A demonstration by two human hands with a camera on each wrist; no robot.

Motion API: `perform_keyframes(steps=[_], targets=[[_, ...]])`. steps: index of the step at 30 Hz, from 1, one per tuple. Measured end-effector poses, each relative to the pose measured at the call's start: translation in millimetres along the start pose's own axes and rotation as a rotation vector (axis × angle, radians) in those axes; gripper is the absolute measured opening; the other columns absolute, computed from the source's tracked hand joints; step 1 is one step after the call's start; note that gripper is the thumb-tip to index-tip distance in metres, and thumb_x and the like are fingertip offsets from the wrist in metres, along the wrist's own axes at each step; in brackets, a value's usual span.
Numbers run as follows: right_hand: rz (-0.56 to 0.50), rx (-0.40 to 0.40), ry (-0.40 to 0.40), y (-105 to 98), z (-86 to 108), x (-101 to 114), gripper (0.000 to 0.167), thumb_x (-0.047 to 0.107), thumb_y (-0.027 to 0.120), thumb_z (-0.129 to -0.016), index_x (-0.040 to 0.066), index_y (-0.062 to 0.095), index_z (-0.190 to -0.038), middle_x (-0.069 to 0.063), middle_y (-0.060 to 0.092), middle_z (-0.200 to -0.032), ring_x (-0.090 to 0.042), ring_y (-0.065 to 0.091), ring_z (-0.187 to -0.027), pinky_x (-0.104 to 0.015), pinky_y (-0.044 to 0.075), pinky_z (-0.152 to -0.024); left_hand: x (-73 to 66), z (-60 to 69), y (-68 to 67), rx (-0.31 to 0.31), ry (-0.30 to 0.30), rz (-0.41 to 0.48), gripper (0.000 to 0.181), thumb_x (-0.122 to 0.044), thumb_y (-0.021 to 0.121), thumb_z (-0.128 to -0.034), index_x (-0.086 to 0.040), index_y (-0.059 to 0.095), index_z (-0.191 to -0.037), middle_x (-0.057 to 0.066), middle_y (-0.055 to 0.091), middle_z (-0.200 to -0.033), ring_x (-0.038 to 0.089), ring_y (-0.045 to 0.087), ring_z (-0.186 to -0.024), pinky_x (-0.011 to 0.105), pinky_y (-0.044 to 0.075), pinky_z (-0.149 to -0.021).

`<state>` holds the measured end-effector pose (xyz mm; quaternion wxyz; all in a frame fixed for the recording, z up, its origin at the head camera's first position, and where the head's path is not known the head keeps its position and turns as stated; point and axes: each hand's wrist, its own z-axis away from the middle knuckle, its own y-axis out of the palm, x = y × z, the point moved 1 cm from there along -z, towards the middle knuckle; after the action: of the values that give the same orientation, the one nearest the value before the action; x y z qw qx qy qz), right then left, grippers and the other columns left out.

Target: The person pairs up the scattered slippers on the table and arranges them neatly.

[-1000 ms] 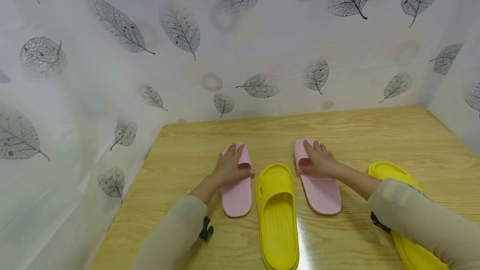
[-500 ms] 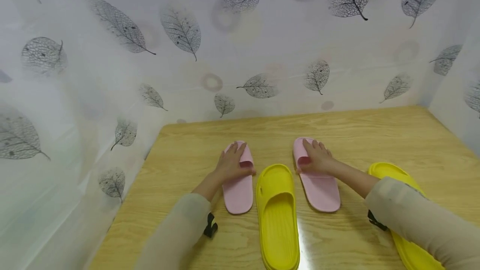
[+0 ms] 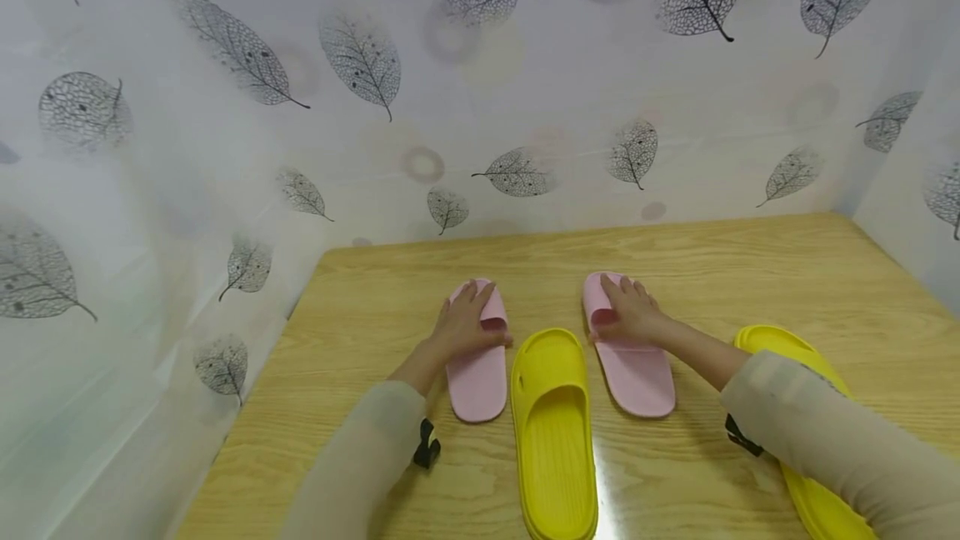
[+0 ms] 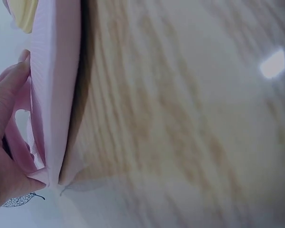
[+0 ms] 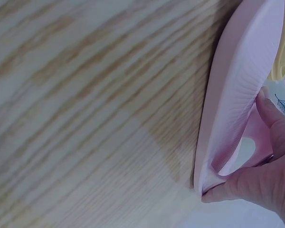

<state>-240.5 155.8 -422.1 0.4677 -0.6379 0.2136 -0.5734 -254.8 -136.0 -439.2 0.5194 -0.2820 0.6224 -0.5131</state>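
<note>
Two pink slippers lie flat on the wooden table, toes pointing away from me. My left hand (image 3: 459,330) spans the left pink slipper (image 3: 477,390), gripping it with fingers over the strap and the thumb at its inner edge. The right pink slipper (image 3: 641,383) is held the same way by my right hand (image 3: 636,313). Between them stands a larger yellow slipper (image 3: 557,457), its toe also pointing away. Close up, the left wrist view has the slipper's pale side (image 4: 61,85), with fingertips at its edge; the right wrist view has the other slipper's side (image 5: 237,71).
A second yellow slipper (image 3: 776,343) lies at the right, partly under my right sleeve (image 3: 840,432). Behind the wooden table (image 3: 555,248) hangs a pale sheet (image 3: 540,73) printed with dark leaves. Black straps (image 3: 427,444) sit at the wrists.
Both pink slippers have slid a little forward under my hands. The left one has also shifted slightly right, the right one slightly left. The yellow slippers stay put.
</note>
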Motion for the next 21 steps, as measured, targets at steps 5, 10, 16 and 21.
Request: perform_keyframes(steps=[5,10,16,21], targets=[[0.001,0.003,0.004,0,-2.7,1,0.096,0.029,0.074,-0.077,-0.009,0.018,-0.145,-0.048,0.009,-0.141,-0.066,0.008,-0.129,-0.074,0.010,-0.102,-0.8,-2.8,-0.8,0.012,-0.011,0.005,0.099,-0.058,0.070,-0.0757,-0.015,0.022,-0.151,0.018,0.015,-0.156,0.029,0.011,-0.146,0.055,0.006,-0.115],[-0.002,0.010,0.010,0,-4.9,2,0.097,0.031,0.074,-0.078,-0.008,0.016,-0.146,-0.048,0.007,-0.142,-0.066,0.006,-0.130,-0.074,0.009,-0.102,-1.1,-4.8,-2.6,0.020,-0.011,0.002,0.100,-0.057,0.070,-0.0758,-0.015,0.020,-0.152,0.018,0.014,-0.157,0.029,0.010,-0.146,0.054,0.005,-0.115],[0.002,0.025,0.018,-1,-9.3,2,0.097,0.031,0.073,-0.079,-0.008,0.014,-0.147,-0.047,0.008,-0.143,-0.065,0.006,-0.130,-0.073,0.008,-0.103,-2.2,-8.1,-4.0,0.017,-0.003,-0.003,0.100,-0.056,0.070,-0.0758,-0.015,0.020,-0.152,0.018,0.015,-0.156,0.029,0.011,-0.146,0.055,0.006,-0.115],[0.002,0.025,0.019,-1,-10.8,2,0.097,0.030,0.072,-0.079,-0.008,0.014,-0.146,-0.047,0.008,-0.142,-0.064,0.006,-0.131,-0.072,0.008,-0.104,-2.8,-11.4,-3.3,0.025,-0.004,-0.010,0.099,-0.056,0.069,-0.0764,-0.015,0.020,-0.152,0.018,0.015,-0.156,0.029,0.010,-0.146,0.054,0.006,-0.115]])
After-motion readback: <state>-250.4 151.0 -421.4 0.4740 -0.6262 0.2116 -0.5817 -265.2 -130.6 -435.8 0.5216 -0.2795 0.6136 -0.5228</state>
